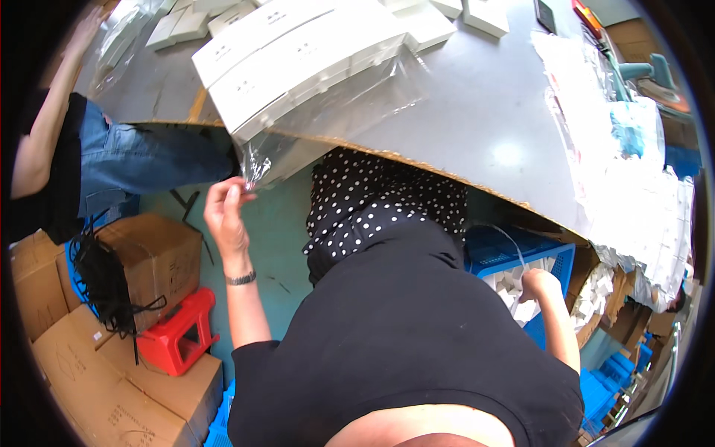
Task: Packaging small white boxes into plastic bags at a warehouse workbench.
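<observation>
My left hand (229, 214) is closed in a pinch on a gathered corner of a clear plastic bag (257, 165), just off the table's near edge. The rest of the film spreads under and along a block of white boxes (302, 56), packed side by side on the table. At the right, my right hand (541, 285) is closed on a thin, pale, curved strip (509, 240); its material is hard to tell. That hand is over a blue plastic crate (564, 270) holding small white pieces.
The grey table (477, 123) has more white boxes (488, 15) along its far side and white plastic sheets (640, 208) at the right. Another person's arm (45, 127) reaches in at the left. A red plastic stool (179, 335) and cardboard cartons (97, 380) stand on the lower left.
</observation>
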{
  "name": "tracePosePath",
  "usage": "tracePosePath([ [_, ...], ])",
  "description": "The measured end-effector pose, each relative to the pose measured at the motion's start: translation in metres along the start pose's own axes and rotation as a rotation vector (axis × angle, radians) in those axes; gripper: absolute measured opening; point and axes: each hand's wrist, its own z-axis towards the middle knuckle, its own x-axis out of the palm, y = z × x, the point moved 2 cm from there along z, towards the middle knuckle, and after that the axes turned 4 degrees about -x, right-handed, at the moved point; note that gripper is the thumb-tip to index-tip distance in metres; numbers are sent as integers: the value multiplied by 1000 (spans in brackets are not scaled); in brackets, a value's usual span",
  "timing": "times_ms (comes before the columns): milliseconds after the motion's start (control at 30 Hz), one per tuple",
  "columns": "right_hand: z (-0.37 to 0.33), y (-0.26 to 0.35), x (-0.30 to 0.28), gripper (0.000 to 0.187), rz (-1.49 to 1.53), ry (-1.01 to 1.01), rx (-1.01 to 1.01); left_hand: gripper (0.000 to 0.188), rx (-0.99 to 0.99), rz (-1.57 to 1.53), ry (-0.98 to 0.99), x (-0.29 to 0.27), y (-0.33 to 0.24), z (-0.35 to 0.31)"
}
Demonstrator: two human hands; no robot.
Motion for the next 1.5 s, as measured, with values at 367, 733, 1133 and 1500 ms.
tracePosePath([
  [367,64,93,-319,24,-408,-1636,-783,39,1164,1188,98,38,-28,22],
  [733,1,103,-362,6,988,-1554,-1549,20,764,338,-133,37,-129,51],
  [1133,41,107,-421,24,1453,-1155,-1052,26,10,-156,-250,48,-146,100],
  [1500,41,119,-230,19,1250,-788,-867,11,-132,-285,-353,21,9,-60],
])
